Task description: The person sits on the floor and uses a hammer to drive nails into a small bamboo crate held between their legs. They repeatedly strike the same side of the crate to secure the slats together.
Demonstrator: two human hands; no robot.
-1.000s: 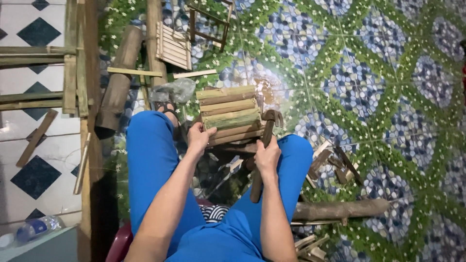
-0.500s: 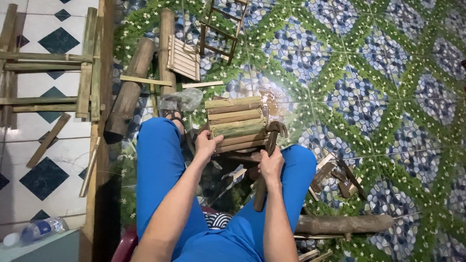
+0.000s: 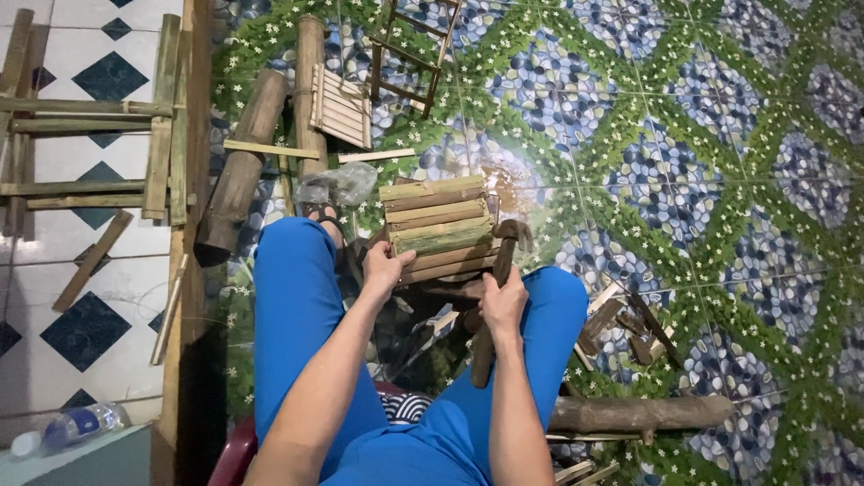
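Slat panel (image 3: 441, 225) is held between the knees as before; left hand (image 3: 385, 267) fingers clamped on its edge. Hammer (image 3: 493, 297) stays gripped by right hand (image 3: 504, 306). Clear bottle (image 3: 76, 427) lies lower left.

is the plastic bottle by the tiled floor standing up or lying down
Lying down: the plastic bottle rests on its side at the lower left, its length running level, cap end pointing left.

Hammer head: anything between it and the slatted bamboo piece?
Nothing visible. The right hand holds the hammer with its head at the slatted bamboo piece's right edge; the left hand grips the near-left corner.
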